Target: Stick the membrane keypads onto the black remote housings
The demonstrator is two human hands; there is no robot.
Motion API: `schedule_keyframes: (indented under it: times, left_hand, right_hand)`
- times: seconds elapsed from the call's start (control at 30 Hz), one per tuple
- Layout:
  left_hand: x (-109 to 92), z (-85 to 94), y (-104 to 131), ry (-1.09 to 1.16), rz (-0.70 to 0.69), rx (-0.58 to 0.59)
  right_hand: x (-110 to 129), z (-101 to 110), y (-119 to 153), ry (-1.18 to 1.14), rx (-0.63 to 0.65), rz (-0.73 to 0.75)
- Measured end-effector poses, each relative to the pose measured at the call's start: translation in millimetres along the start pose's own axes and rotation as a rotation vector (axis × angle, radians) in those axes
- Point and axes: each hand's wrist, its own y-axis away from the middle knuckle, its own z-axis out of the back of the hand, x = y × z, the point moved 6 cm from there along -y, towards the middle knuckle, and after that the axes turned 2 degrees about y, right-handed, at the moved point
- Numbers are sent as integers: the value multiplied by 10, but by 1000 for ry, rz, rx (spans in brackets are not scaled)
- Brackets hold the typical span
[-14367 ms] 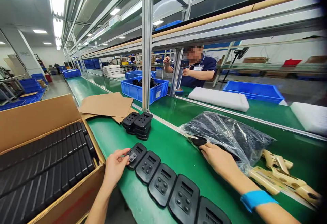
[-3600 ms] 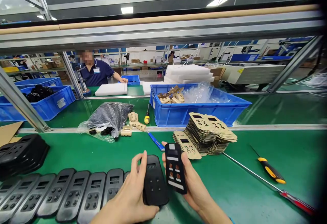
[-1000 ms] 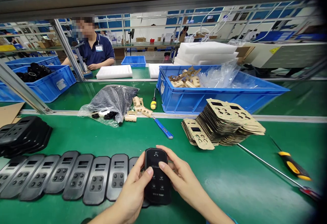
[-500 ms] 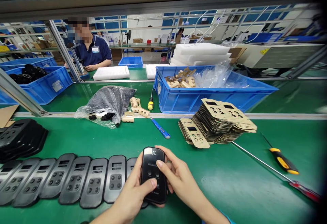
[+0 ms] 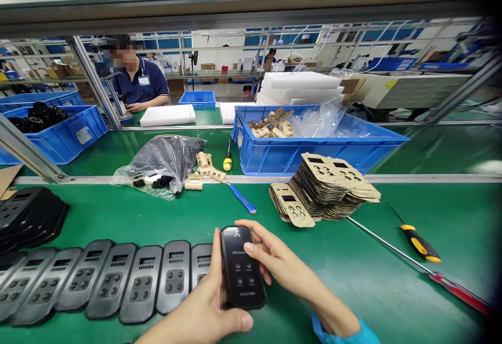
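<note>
A black control panel (image 5: 243,273) with a glossy face, rounded buttons and small printed marks is held tilted over the green bench. My right hand (image 5: 270,255) grips its upper right, thumb on the face and fingers curled behind the edge. Along its left side lies my left hand (image 5: 214,297), fingers against the edge and partly hidden, thumb off the face near the bottom end. To the left, a row of similar black panels (image 5: 141,284) with display slots and button bumps lies side by side on the bench; the nearest is partly covered by my left hand.
Beyond my hands are a stack of tan adhesive sheets (image 5: 325,187), a blue cutter knife (image 5: 242,198), a bag of black parts (image 5: 164,158) and a blue bin (image 5: 298,153). Screwdrivers (image 5: 421,244) lie right, stacked black housings (image 5: 31,216) left. A person (image 5: 137,82) sits opposite.
My left thumb has lifted off the panel's face and moved down beside its lower end. The panel has tilted slightly and shifted a little right; my right hand still grips it.
</note>
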Motion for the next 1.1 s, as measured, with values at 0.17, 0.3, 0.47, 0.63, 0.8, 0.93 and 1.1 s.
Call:
schedule_keyframes:
  times: [0.17,0.3,0.47,0.63,0.8,0.93,1.1]
  left_hand:
    - [-55,251,6,-181,-13,-219]
    - [-79,363,-13,-167,-45,-309]
    - [-39,471,-17,-161,-103,-358]
    - [-41,504,-30,-161,-111,-372]
    - [-218,484,-34,-157,-123,-435]
    - [-295,435,-49,-141,-70,-422]
    - [-261,395,-46,-26,38,-417]
  right_hand:
    - [-88,322,16,560,59,-75]
    - [-53,606,5,786,-177,-9]
    - [-56,1030,74,1052,-566,-22]
    - [61,1050,155,1091,-698,76]
    - [336,721,214,496,-613,246]
    - [329,395,142,255,-328,183]
    - [426,190,188,717,-338,471]
